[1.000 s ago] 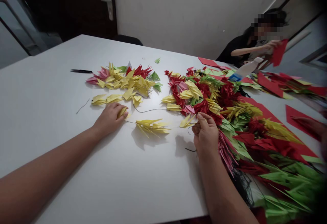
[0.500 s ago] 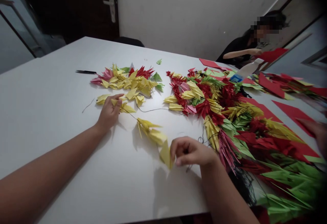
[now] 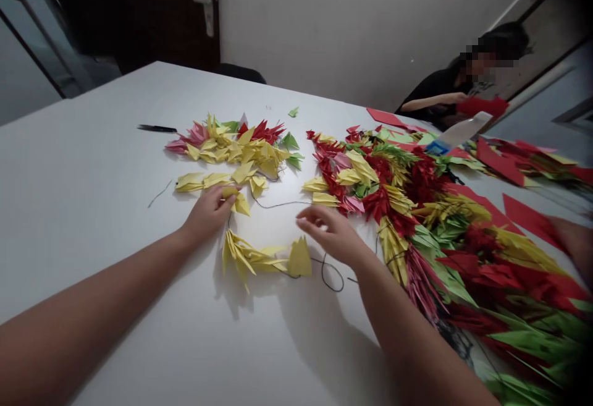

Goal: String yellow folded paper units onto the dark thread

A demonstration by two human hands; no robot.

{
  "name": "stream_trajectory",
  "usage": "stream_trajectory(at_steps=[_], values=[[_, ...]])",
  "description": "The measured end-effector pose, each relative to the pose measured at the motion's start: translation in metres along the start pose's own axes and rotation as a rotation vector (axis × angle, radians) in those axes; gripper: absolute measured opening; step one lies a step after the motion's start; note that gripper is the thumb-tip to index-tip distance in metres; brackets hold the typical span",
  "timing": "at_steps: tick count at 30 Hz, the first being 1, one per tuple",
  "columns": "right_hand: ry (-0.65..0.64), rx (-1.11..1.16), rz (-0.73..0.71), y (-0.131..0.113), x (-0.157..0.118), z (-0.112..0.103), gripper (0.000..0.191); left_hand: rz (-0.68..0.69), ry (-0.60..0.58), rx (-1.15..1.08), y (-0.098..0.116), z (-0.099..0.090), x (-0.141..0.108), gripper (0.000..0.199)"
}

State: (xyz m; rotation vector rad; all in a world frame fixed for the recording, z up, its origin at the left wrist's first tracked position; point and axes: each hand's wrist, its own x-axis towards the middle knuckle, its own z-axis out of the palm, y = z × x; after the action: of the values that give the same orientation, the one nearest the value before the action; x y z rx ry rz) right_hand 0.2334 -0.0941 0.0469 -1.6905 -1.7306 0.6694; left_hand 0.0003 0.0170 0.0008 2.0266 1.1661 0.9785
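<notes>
Head view. The left grip is closed on a yellow piece of folded paper, pinched between thumb and fingers just in front of the yellow row. The right grip stands above the desk, fingers bent and thumb close to the forefinger. No paper shows in it; whether it pinches any thread cannot be told.

Between and below the grips lies the strand of yellow folds, joined by dark thread to the left grip's piece. At its right end is a broad yellow fold, from which a loose thread curls in a loop below the right grip. A second thread runs from the yellow row toward the mixed pile, passing near the right fingertips.

Risks, as judged: the loose loop could knot if drawn tight without being straightened. The two threads could snag or be confused, since they lie near each other. The folds could slide along the thread if the strand is lifted unevenly, and their points could crumple under a hard pinch. A sweep of the right forearm could drag the pile, as it passes close beside it.
</notes>
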Motion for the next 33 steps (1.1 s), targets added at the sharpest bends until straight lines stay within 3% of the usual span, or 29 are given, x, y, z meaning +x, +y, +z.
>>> stream_trajectory(at_steps=[2, 5, 9, 10, 13, 16, 21, 28, 33], values=[[-0.114, -0.122, -0.135, -0.017, 0.014, 0.017, 0.028, 0.004, -0.001, -0.007, 0.001, 0.000, 0.001, 0.031], [-0.328, -0.242, -0.103, -0.036, 0.017, 0.031, 0.029, -0.056, -0.004, -0.100, 0.001, 0.000, 0.001, 0.036], [-0.780, -0.189, -0.044, -0.050, -0.003, 0.017, 0.034, -0.013, -0.023, -0.054, 0.003, -0.002, 0.002, 0.034], [-0.801, -0.163, -0.050, -0.052, -0.007, 0.013, 0.036, 0.005, -0.030, -0.029, 0.003, -0.002, 0.002, 0.034], [-0.594, -0.105, -0.014, -0.054, -0.009, 0.016, 0.039, 0.021, -0.056, 0.012, 0.006, 0.000, 0.002, 0.035], [-0.451, -0.099, 0.054, -0.052, -0.002, 0.037, 0.037, 0.042, -0.058, 0.023, 0.008, 0.001, 0.002, 0.034], [-0.407, -0.071, 0.025, -0.047, 0.002, 0.060, 0.012, 0.057, -0.005, 0.021, 0.009, 0.000, 0.001, 0.033], [-0.232, 0.194, 0.130, -0.025, 0.008, 0.063, 0.012, 0.092, 0.114, 0.078, 0.002, 0.003, -0.001, 0.026], [-0.347, 0.250, 0.085, -0.019, 0.016, 0.059, 0.017, -0.020, 0.079, -0.044, 0.000, 0.003, -0.003, 0.031]])
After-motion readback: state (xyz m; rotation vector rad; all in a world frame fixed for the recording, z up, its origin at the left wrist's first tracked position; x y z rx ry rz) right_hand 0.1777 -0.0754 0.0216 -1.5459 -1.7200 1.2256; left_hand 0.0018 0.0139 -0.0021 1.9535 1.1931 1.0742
